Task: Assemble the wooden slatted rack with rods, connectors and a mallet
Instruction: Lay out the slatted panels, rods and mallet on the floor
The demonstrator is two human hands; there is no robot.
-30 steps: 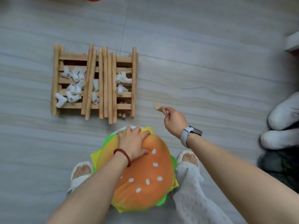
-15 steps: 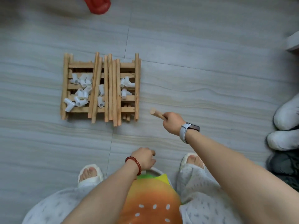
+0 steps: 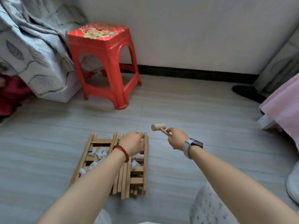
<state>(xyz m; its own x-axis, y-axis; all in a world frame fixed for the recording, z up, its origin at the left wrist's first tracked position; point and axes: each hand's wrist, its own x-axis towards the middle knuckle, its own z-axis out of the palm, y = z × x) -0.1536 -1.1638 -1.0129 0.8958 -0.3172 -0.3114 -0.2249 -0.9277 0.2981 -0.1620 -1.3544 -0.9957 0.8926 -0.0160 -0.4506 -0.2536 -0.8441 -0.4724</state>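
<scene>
The wooden slatted rack lies flat on the floor tiles in front of me. Several loose wooden rods lie lengthwise across its middle, and several white connectors sit between its slats. My left hand, with a red bead bracelet, reaches over the far ends of the rods, fingers bent downward; the back of the hand hides whether they grip anything. My right hand, wearing a watch, holds the small wooden mallet by its handle, in the air to the right of the rack.
A red plastic stool stands by the wall beyond the rack. Patterned grey cloth hangs at the left, and pink fabric at the right. A dark shoe lies near the wall, a white shoe at the right edge.
My left hand left the burger cushion and moved forward onto the rack's far end. The view tilted up, so the stool and wall show. My right hand still holds the mallet.
</scene>
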